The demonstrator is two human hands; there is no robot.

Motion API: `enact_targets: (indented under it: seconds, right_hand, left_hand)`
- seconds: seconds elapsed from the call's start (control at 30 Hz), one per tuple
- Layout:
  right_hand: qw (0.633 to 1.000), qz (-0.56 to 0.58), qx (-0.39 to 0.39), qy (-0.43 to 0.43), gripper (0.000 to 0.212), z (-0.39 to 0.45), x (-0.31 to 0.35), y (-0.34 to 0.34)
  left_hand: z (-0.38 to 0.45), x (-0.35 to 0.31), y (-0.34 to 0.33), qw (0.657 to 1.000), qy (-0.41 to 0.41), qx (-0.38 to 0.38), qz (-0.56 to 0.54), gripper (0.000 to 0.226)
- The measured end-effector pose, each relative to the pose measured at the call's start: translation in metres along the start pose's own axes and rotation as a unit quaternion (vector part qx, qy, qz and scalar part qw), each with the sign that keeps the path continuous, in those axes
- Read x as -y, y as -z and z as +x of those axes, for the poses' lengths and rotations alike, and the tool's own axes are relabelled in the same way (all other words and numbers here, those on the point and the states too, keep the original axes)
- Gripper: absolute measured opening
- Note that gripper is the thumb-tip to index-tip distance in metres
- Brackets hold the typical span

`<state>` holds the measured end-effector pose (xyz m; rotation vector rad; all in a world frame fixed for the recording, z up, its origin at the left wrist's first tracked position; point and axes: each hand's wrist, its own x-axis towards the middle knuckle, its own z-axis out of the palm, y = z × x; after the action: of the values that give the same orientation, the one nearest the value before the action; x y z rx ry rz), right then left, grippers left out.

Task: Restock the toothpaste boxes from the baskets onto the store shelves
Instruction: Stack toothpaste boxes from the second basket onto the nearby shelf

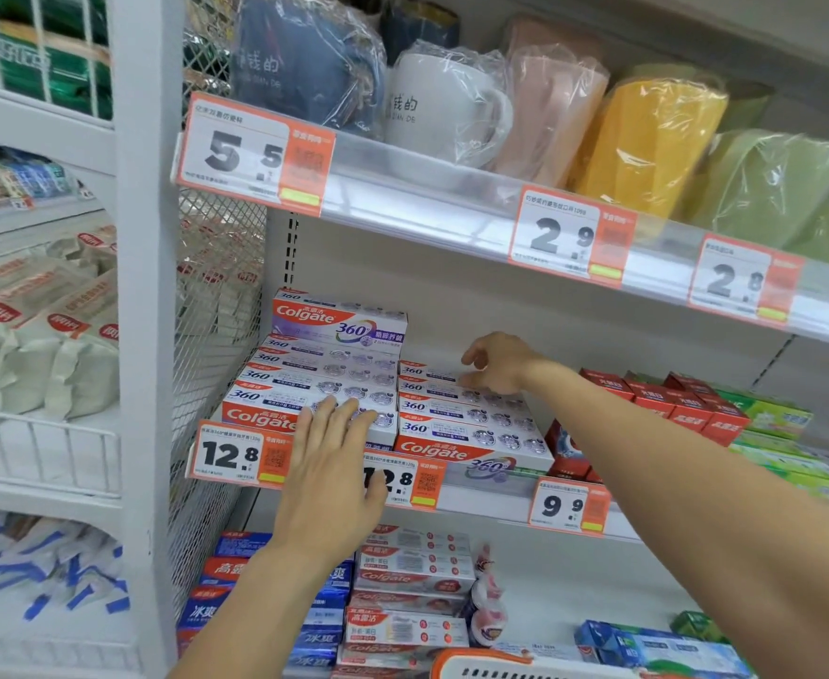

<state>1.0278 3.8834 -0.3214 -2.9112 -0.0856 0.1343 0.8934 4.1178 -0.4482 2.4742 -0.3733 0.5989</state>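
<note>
Two stacks of white-and-red Colgate 360 toothpaste boxes fill the left of the middle shelf (491, 497). The left stack (305, 379) is taller, topped by one box at the back (339, 318). My left hand (334, 463) lies flat, fingers apart, against the front of the left stack. My right hand (498, 362) reaches deep and rests its fingers on the rearmost boxes of the right stack (466, 419), holding nothing. A basket rim (481, 666), orange and white, shows at the bottom edge.
Red boxes (687, 404) and green boxes (780, 419) sit to the right on the same shelf. Wrapped mugs and cups (451, 100) line the shelf above. More toothpaste boxes (402, 575) fill the shelf below. A white post and wire mesh (148, 335) bound the left side.
</note>
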Motion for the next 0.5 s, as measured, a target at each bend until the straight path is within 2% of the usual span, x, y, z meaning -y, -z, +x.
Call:
enact_targets:
  seconds: [0.1, 0.17, 0.23, 0.27, 0.33, 0.43, 0.5]
  right_hand:
    - [0.989, 0.063, -0.124, 0.057, 0.007, -0.043, 0.016, -0.004]
    - [0.973, 0.103, -0.166, 0.118, 0.007, -0.093, 0.022, -0.015]
    - [0.964, 0.149, -0.164, 0.147, 0.008, -0.147, 0.013, -0.037]
    - [0.964, 0.166, -0.148, 0.144, 0.008, -0.174, 0.004, -0.052]
    - [0.969, 0.205, -0.099, 0.1, 0.011, -0.217, -0.024, -0.091]
    - [0.969, 0.247, -0.012, -0.001, 0.013, -0.257, -0.088, -0.164]
    - [0.962, 0.258, 0.029, -0.082, 0.014, -0.276, -0.139, -0.222]
  left_hand:
    - [-0.001, -0.004, 0.0, 1.0, 0.011, 0.005, 0.024, 0.064]
    - [-0.002, -0.017, 0.005, 0.999, -0.001, -0.05, -0.008, 0.043]
    - [-0.006, -0.036, 0.01, 0.991, -0.006, -0.099, -0.085, 0.014]
    - [-0.01, -0.044, 0.011, 0.989, 0.001, -0.083, -0.127, 0.004]
    - [-0.022, -0.055, 0.003, 0.985, 0.021, -0.004, -0.169, 0.004]
    - [-0.054, -0.066, -0.036, 0.984, 0.02, 0.119, -0.133, 0.0]
    - [-0.089, -0.078, -0.067, 0.967, 0.013, 0.226, -0.117, 0.003]
